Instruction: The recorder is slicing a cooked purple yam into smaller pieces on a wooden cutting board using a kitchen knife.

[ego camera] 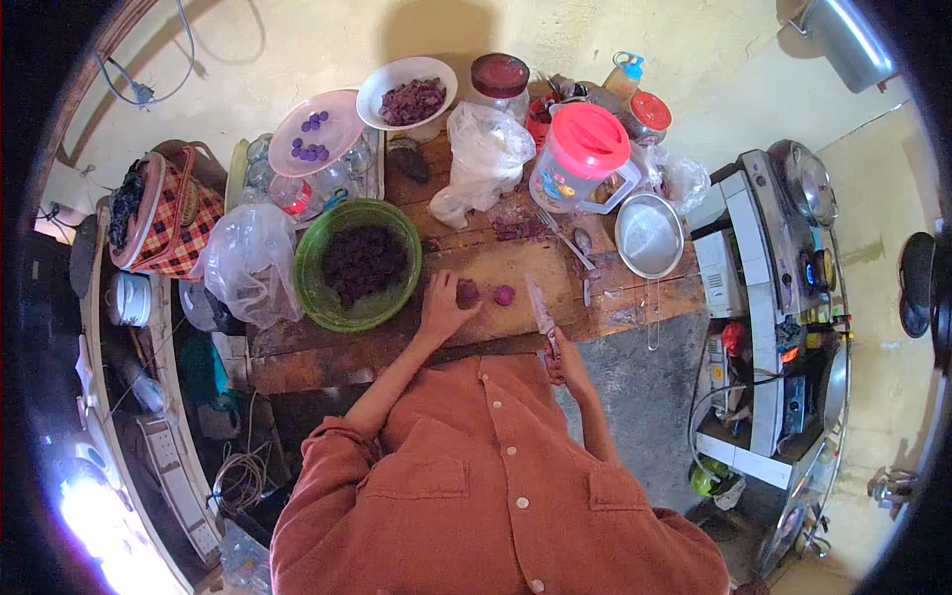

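Note:
On a wooden cutting board [491, 327], my left hand [445, 309] curves its fingers around a dark purple piece of root vegetable [468, 294], touching its left side. A smaller round purple piece [504, 295] lies just right of it, apart from the hand. My right hand [569, 364] is closed on the handle of a kitchen knife [540, 305], its blade pointing away from me over the board's right part. Left of my left hand stands a green plastic basin [303, 286] holding dark purple pieces.
Behind the board are a white plastic bag [487, 160], a pitcher with a red lid [584, 160] and a white bowl [364, 100] of purple chunks. Forks and spoons [569, 242] and a metal strainer [649, 236] lie to the right. A lit gas stove [788, 245] stands far right.

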The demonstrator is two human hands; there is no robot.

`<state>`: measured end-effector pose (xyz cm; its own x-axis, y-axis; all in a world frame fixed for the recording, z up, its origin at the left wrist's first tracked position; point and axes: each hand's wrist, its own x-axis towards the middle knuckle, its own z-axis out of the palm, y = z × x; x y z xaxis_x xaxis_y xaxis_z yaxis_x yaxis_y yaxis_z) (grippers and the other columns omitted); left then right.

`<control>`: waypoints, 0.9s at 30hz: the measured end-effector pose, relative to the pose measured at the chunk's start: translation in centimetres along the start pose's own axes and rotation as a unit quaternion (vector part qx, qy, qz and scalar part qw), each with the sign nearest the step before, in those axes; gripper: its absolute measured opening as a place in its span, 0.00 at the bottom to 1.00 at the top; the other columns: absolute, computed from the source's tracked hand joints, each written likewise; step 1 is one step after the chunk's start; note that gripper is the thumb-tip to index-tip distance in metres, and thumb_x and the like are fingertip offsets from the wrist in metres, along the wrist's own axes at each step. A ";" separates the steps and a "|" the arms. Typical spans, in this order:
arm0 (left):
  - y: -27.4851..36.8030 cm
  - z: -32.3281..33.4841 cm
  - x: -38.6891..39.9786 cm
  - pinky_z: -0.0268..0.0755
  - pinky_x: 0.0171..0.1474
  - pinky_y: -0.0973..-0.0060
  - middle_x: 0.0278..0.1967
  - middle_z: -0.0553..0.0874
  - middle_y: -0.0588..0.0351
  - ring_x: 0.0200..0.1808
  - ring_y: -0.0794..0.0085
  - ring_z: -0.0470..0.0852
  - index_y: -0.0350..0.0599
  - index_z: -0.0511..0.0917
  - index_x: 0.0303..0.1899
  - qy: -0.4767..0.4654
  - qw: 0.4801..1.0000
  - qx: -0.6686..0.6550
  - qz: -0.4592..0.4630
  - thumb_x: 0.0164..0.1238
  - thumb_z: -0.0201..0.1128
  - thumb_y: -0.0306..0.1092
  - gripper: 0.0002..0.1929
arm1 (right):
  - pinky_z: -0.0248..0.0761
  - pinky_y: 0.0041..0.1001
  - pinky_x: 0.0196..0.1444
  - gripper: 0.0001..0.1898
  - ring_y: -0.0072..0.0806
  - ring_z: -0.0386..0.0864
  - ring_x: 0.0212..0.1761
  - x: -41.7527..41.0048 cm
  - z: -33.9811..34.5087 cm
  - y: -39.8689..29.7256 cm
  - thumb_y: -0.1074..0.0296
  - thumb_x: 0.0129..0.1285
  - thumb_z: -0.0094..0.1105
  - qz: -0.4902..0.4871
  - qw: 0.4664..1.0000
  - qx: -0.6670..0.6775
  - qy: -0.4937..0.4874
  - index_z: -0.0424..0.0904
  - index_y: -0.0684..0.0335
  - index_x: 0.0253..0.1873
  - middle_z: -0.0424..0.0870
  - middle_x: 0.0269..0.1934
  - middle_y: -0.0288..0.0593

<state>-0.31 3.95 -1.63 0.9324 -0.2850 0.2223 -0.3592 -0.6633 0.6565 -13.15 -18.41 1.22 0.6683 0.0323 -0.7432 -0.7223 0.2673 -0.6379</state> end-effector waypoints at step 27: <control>2.1 3.4 -1.9 0.46 0.59 0.53 0.54 0.71 0.58 0.57 0.70 0.66 0.44 0.70 0.51 -0.050 0.959 0.143 0.241 0.51 0.58 0.42 0.24 | 0.64 0.52 0.26 0.17 0.61 0.73 0.27 3.1 2.6 1.5 0.56 0.66 0.39 -0.258 0.804 -0.493 0.211 0.65 0.68 0.37 0.74 0.23 0.66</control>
<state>-3.00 0.76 -3.16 0.6523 -0.6612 0.3705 -0.7566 -0.5968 0.2670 -11.66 -15.41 -1.50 0.9548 -0.2222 -0.1973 -0.2964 -0.7597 -0.5789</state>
